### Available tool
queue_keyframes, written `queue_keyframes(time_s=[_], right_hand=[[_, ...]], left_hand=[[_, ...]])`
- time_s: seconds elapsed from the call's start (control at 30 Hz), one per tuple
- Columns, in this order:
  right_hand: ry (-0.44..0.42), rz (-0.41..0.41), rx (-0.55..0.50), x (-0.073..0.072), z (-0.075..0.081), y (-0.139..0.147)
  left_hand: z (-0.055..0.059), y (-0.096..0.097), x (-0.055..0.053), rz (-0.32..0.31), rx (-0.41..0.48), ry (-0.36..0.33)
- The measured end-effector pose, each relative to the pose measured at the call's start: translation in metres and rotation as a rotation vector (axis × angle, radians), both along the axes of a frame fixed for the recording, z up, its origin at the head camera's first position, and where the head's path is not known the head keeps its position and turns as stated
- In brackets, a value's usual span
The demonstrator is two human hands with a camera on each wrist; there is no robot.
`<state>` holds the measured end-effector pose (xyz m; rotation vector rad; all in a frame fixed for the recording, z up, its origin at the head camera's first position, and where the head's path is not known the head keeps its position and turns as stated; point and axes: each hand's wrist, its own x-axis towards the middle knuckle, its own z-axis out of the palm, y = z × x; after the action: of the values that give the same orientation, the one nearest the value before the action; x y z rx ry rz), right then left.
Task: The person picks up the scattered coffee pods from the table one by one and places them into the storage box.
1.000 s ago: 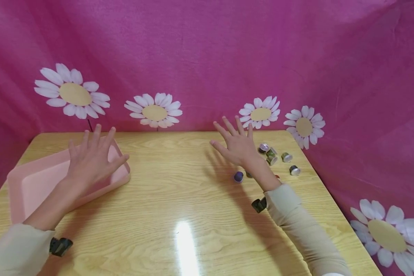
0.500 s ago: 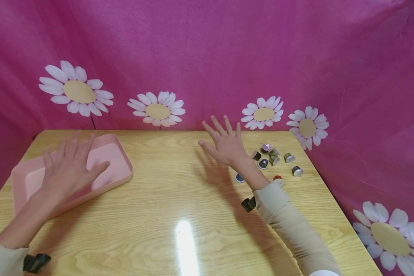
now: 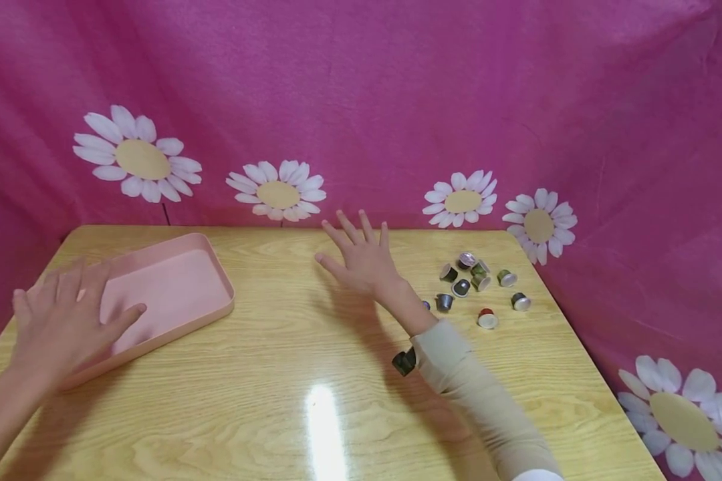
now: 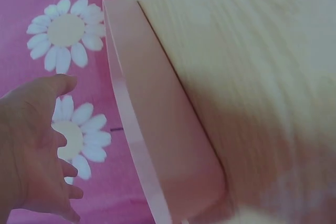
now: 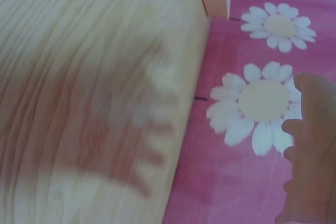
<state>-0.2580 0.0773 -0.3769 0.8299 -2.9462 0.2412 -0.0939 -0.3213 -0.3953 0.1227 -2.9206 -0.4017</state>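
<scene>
My left hand point(image 3: 66, 321) hovers with spread fingers over the left end of a pink rectangular tray point(image 3: 225, 304), overlapping it in the head view. In the left wrist view the same hand point(image 4: 31, 145) holds nothing, and the tray's side wall point(image 4: 157, 119) runs beside it. My right hand point(image 3: 364, 264) is raised above the middle of the table, fingers fanned out and holding nothing. Several coffee capsules lie to its right, among them a red one point(image 3: 487, 318), a dark blue-grey one point(image 3: 444, 302) and a green one point(image 3: 507, 278). A blue capsule is mostly hidden behind the right wrist.
The wooden table point(image 3: 265, 401) reaches back to a pink cloth point(image 3: 361, 100) printed with white daisies. More capsules, such as a black one with a silver lid point(image 3: 520, 302), lie near the table's right edge. A dark device point(image 3: 404, 362) is strapped at the right wrist.
Both hands have moved left with fingers still spread. The left hand has also come nearer, uncovering more of the tray. More capsules show from behind the right forearm.
</scene>
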Motion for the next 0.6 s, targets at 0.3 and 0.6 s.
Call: queue_keyframes(time_s=[0.3,0.6], right_hand=[[-0.01,0.058,0.036,0.005,-0.006,-0.036],[-0.018,0.076,0.082,0.009,-0.014,-0.072]], left_hand=[[-0.014,-0.026,0.024,0.047,0.025,-0.085],[-0.039,-0.049,0.039,-0.034,0.007,0.006]])
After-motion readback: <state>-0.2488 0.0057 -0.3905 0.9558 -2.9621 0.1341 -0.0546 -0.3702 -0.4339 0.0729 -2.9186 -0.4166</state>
